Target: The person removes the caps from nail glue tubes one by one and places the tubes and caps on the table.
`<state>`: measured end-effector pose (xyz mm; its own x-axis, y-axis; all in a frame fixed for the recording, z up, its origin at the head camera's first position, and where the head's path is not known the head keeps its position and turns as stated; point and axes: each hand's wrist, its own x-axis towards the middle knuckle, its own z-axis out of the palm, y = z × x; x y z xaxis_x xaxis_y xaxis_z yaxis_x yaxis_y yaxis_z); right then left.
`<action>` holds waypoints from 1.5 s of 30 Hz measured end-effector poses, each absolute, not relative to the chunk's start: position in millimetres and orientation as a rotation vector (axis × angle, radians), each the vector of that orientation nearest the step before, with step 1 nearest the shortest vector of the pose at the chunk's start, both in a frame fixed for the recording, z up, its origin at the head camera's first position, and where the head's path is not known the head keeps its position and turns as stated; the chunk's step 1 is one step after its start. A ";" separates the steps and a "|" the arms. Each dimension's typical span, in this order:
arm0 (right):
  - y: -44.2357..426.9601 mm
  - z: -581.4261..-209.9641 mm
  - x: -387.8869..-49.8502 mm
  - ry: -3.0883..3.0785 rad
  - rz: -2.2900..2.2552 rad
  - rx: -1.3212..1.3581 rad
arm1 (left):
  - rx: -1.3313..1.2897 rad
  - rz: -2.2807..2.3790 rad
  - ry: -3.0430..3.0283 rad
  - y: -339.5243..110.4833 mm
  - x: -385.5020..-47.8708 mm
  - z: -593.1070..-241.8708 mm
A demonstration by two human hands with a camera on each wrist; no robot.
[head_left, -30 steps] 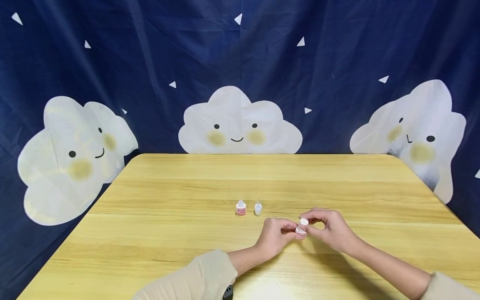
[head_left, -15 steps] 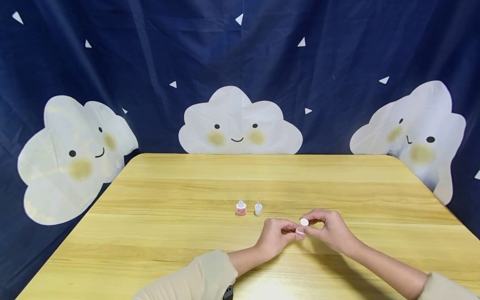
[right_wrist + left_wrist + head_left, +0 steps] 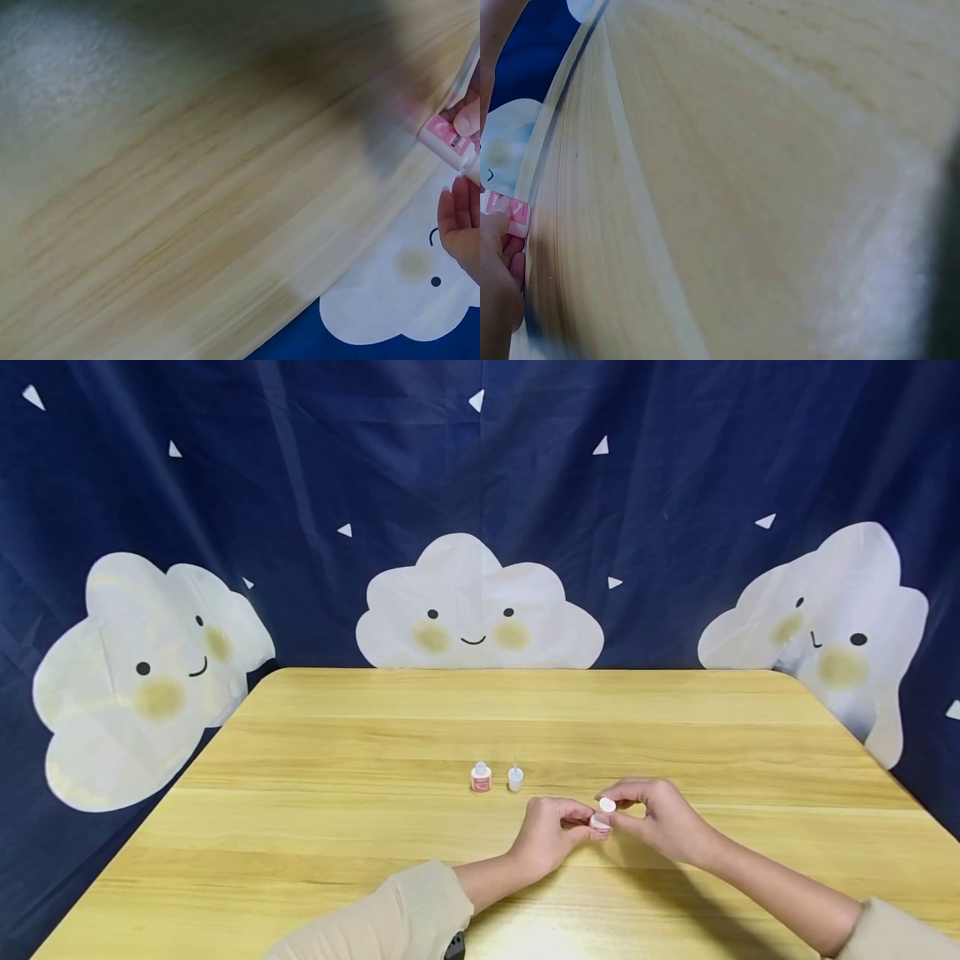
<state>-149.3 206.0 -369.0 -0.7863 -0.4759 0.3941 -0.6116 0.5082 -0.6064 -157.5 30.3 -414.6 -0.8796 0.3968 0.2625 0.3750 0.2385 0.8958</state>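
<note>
In the head view my left hand [image 3: 546, 839] grips a small white bottle [image 3: 599, 823] above the table, right of the middle. Its pink label [image 3: 519, 214] shows beside the left thumb in the left wrist view. My right hand [image 3: 660, 818] pinches a white cap [image 3: 607, 806] between thumb and fingers at the bottle's neck. Whether the cap touches the neck or sits on its thread, I cannot tell. In the right wrist view the bottle [image 3: 448, 141] lies slanted between both hands, its neck end partly hidden by the right fingers.
A second small bottle [image 3: 481, 778] with a pink label and a narrow pale top stands farther back on the wooden table [image 3: 337, 810]. Beside it a white cap [image 3: 515, 779] rests with a thin stem pointing up. A dark blue curtain [image 3: 480, 460] with clouds hangs behind.
The right fingers and the cap shift very slightly at the bottle's neck, and less of the pink label shows in the head view. The bottle and cap farther back stay in place.
</note>
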 end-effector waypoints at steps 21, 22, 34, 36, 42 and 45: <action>204.7 -366.5 -146.6 -2.615 1.147 0.754 | 0.798 1.777 2.443 30.0 -158.0 -415.3; 204.8 -366.2 -146.7 -2.613 1.142 0.757 | 0.801 1.776 2.445 29.9 -158.1 -415.3; 207.6 -365.2 -150.6 -2.533 1.127 1.016 | 0.806 1.767 2.453 28.7 -158.3 -415.6; 208.5 -364.4 -151.0 -2.526 1.113 1.059 | 0.808 1.765 2.455 28.9 -158.3 -415.7; 209.7 -364.9 -150.3 -2.506 1.115 1.091 | 0.805 1.754 2.467 29.8 -158.4 -415.2; 208.3 -367.6 -148.9 -2.507 1.134 1.017 | 0.802 1.750 2.472 30.1 -158.2 -414.7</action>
